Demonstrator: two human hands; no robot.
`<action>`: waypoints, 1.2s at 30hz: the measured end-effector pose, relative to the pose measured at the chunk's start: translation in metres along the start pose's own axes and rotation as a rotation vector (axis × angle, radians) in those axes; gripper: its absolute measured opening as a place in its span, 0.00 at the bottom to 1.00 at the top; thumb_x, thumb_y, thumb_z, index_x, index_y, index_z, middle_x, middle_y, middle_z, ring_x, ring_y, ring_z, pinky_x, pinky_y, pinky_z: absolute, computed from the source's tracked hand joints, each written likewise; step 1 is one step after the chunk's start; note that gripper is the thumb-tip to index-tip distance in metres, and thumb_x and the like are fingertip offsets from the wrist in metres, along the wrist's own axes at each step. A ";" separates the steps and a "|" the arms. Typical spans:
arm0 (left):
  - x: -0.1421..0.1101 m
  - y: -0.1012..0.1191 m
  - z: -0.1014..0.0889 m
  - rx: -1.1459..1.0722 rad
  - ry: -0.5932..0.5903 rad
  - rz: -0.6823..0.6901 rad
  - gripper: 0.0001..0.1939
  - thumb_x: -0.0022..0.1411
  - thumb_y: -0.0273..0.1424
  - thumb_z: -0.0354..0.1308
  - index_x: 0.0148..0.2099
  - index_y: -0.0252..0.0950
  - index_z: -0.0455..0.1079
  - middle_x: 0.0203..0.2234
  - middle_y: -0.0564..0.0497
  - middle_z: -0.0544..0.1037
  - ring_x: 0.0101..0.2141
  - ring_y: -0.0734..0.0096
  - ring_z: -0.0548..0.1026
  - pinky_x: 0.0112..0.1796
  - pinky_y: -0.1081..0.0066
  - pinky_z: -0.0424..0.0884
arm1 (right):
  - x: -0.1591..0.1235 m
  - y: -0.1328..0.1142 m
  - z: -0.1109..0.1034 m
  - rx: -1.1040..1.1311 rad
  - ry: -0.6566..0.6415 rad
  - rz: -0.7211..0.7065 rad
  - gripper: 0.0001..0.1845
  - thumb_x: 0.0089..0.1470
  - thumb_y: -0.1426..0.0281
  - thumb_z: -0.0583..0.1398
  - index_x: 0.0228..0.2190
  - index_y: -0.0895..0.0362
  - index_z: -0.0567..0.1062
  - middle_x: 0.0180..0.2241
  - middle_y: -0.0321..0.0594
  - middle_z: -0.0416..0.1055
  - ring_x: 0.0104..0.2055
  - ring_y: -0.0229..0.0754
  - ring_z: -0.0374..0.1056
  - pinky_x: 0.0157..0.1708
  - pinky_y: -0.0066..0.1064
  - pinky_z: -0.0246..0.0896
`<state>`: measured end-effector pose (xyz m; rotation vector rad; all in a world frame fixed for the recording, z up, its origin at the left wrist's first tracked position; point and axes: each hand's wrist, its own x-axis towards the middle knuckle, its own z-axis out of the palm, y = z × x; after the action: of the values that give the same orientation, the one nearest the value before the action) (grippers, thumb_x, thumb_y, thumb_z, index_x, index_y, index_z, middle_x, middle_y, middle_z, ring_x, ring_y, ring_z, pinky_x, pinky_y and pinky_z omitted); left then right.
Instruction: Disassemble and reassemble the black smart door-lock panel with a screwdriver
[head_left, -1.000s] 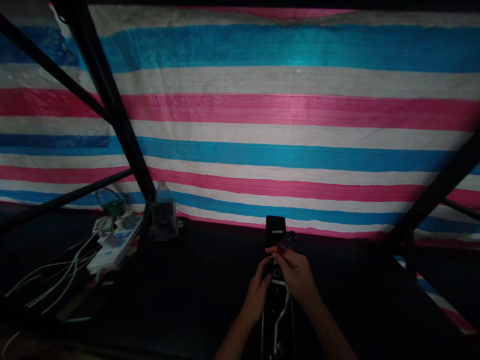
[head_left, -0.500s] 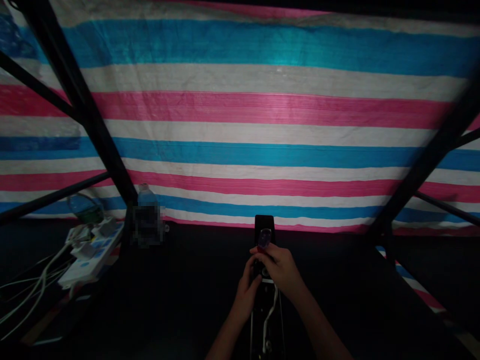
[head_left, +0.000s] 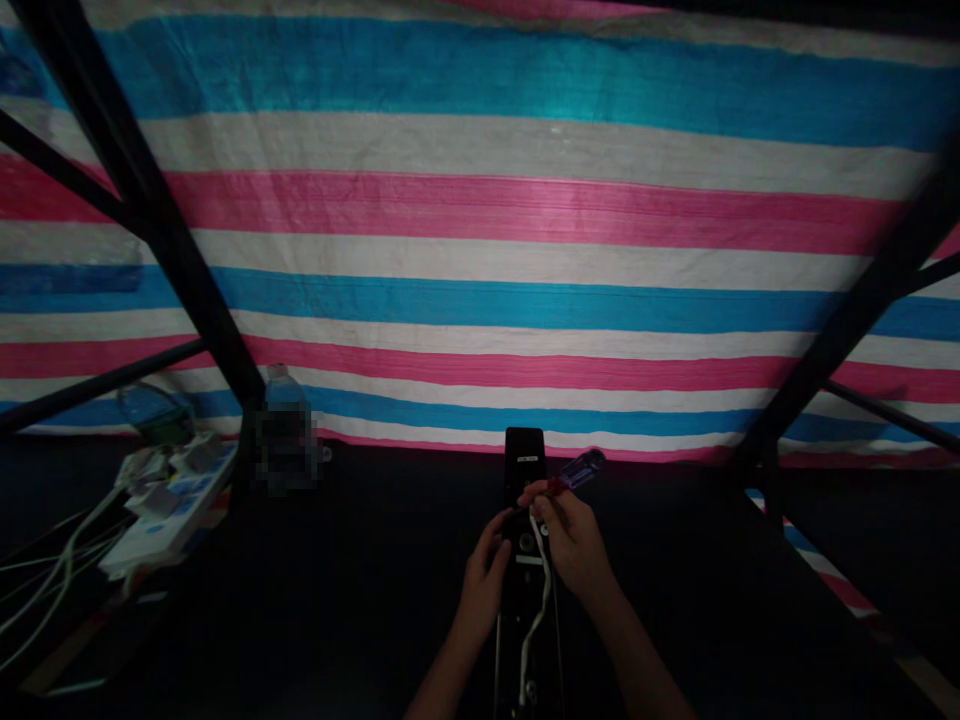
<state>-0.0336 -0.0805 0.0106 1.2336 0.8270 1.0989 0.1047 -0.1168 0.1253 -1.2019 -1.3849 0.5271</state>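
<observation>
My right hand (head_left: 574, 545) is closed around a screwdriver (head_left: 581, 469) with a clear purplish and red handle. The handle sticks out up and to the right; the blade is hidden or too dark to see. Below lies a long, narrow black device (head_left: 525, 455) with a pale label on its far end and a round fitting near the hands. A white cable (head_left: 535, 620) runs along it up to my right fingertips; whether they pinch it is unclear. At the device's left edge, my left hand (head_left: 484, 575) has thumb and forefinger apart, fingertips against it.
On the left, a white power strip (head_left: 161, 525) carries plugs and several cables. A partly blurred bottle (head_left: 283, 395) stands beside a black frame post (head_left: 199, 290). Another post (head_left: 825, 345) slants on the right. Behind the dark table (head_left: 360, 580) hangs a striped sheet (head_left: 525, 225).
The screwdriver handle has swung from above the device toward the right, tilting over. My left fingers have drawn slightly away from my right hand. The white cable now shows up to my right fingertips.
</observation>
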 end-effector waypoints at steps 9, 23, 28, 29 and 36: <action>0.001 0.005 0.001 0.023 0.009 0.007 0.25 0.62 0.42 0.59 0.59 0.40 0.71 0.57 0.44 0.76 0.56 0.53 0.73 0.58 0.57 0.66 | 0.000 -0.002 0.000 -0.132 -0.079 -0.076 0.12 0.64 0.67 0.52 0.39 0.56 0.75 0.35 0.42 0.76 0.36 0.42 0.72 0.37 0.30 0.66; 0.002 -0.010 0.000 0.013 0.058 -0.010 0.28 0.60 0.45 0.60 0.58 0.37 0.71 0.57 0.42 0.75 0.57 0.50 0.72 0.59 0.53 0.64 | 0.010 -0.017 0.018 -0.166 -0.195 -0.207 0.09 0.63 0.72 0.55 0.33 0.55 0.75 0.36 0.41 0.71 0.37 0.40 0.70 0.38 0.28 0.66; 0.002 -0.009 -0.001 0.041 0.043 0.027 0.25 0.62 0.43 0.58 0.59 0.38 0.71 0.58 0.44 0.75 0.57 0.52 0.72 0.58 0.56 0.65 | 0.006 -0.012 0.018 -0.141 -0.079 -0.178 0.07 0.59 0.73 0.58 0.34 0.55 0.77 0.33 0.41 0.75 0.36 0.41 0.73 0.36 0.29 0.66; 0.003 -0.009 -0.001 0.052 0.039 0.034 0.24 0.63 0.42 0.58 0.59 0.39 0.71 0.57 0.45 0.75 0.56 0.53 0.73 0.58 0.56 0.66 | 0.006 -0.012 0.016 -0.139 -0.072 -0.170 0.07 0.59 0.74 0.58 0.34 0.55 0.77 0.33 0.40 0.75 0.36 0.41 0.73 0.37 0.29 0.66; 0.002 -0.009 -0.001 0.038 0.002 0.070 0.23 0.65 0.40 0.57 0.60 0.40 0.70 0.58 0.45 0.74 0.56 0.55 0.73 0.58 0.59 0.65 | 0.004 -0.012 0.015 -0.088 -0.105 -0.151 0.10 0.62 0.72 0.55 0.39 0.55 0.76 0.35 0.41 0.77 0.37 0.42 0.75 0.37 0.29 0.68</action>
<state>-0.0325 -0.0778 0.0019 1.3019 0.8152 1.1458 0.0873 -0.1129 0.1340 -1.1424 -1.5884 0.4314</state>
